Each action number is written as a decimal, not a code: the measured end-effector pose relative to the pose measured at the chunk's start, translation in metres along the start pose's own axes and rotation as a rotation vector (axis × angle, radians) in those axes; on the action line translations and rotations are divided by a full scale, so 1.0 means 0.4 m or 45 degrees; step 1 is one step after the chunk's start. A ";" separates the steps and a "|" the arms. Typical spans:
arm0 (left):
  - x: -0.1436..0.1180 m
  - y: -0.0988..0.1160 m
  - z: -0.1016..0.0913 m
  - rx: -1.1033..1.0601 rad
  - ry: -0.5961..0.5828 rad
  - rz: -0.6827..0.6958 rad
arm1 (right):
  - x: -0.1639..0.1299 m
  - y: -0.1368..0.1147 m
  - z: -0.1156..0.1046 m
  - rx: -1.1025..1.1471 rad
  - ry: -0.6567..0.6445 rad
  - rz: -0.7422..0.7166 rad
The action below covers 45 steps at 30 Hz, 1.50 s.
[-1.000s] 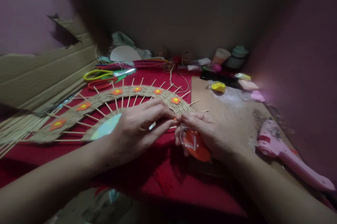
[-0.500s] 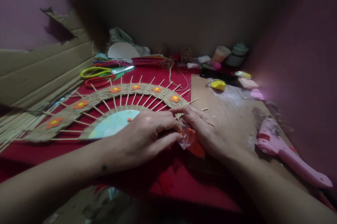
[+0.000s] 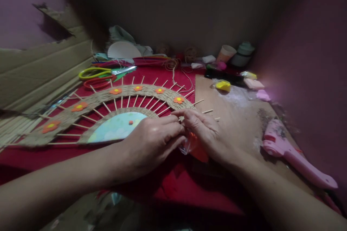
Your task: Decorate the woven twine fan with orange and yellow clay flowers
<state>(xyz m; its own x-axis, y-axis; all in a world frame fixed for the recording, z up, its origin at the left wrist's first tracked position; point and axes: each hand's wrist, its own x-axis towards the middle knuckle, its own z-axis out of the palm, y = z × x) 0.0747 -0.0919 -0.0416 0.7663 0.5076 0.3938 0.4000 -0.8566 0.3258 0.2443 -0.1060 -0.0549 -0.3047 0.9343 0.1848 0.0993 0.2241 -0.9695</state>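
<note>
— Position of hands?
— Left hand [image 3: 151,138] and right hand [image 3: 207,133] meeting fingertip to fingertip over the red cloth [image 3: 189,187], at the right end of the woven jute arc [image 3: 108,97].

— Grip?
— Right hand pinching a small clear plastic bag [image 3: 193,146] of orange pieces. Left fingers closed at the bag's mouth; contents of that pinch too small to tell.

— Arc condition?
— Flat on the worktop [image 3: 233,108], stick spokes radiating, orange flowers [image 3: 179,99] glued along the band.

— Surroundings?
— Pink glue gun [image 3: 292,157] well apart to the right; scissors [image 3: 100,73] behind the arc.
</note>
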 end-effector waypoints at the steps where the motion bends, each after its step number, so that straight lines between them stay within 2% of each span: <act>1: 0.000 0.001 0.000 0.000 -0.016 -0.006 | 0.000 -0.002 0.000 -0.018 0.006 0.004; 6: -0.002 -0.002 0.007 0.032 -0.033 -0.034 | -0.004 0.002 0.006 -0.001 0.012 0.051; 10: -0.003 -0.001 0.012 -0.051 0.005 -0.043 | -0.007 0.013 0.012 0.021 -0.025 0.019; 13: 0.001 0.005 0.000 -0.206 -0.015 -0.197 | -0.005 0.014 0.014 0.060 -0.031 -0.013; 15: 0.006 0.004 -0.018 -0.529 -0.116 -0.455 | -0.003 0.011 0.013 0.093 -0.043 0.001; 17: 0.011 -0.007 -0.040 -1.028 -0.204 -0.712 | -0.001 0.008 0.010 0.080 -0.034 0.005; 19: 0.013 -0.025 -0.057 -1.452 -0.168 -0.848 | 0.000 0.006 0.008 0.028 0.002 0.014; 21: 0.013 -0.044 -0.066 -1.662 -0.121 -0.903 | 0.001 0.007 0.006 -0.006 0.038 0.035; 25: 0.009 -0.063 -0.060 -1.726 -0.106 -0.959 | 0.003 0.012 0.005 -0.016 0.059 0.054; 34: 0.014 -0.050 -0.056 -1.896 -0.034 -0.992 | 0.001 -0.002 0.005 -0.025 0.061 0.094; 39: 0.013 -0.061 -0.051 -1.894 -0.029 -0.967 | 0.001 -0.006 0.001 0.010 0.068 0.136; 42: 0.011 -0.067 -0.048 -1.882 0.062 -0.949 | 0.000 -0.003 -0.002 0.064 0.052 0.149; 45: 0.006 -0.065 -0.051 -1.745 0.060 -0.929 | 0.001 0.000 -0.004 0.118 0.038 0.167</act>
<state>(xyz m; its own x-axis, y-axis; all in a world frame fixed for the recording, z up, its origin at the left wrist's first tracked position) 0.0560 -0.0666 -0.0317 0.5908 0.7870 -0.1776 -0.1035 0.2922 0.9507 0.2459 -0.1052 -0.0546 -0.2662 0.9621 0.0594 0.0480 0.0748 -0.9960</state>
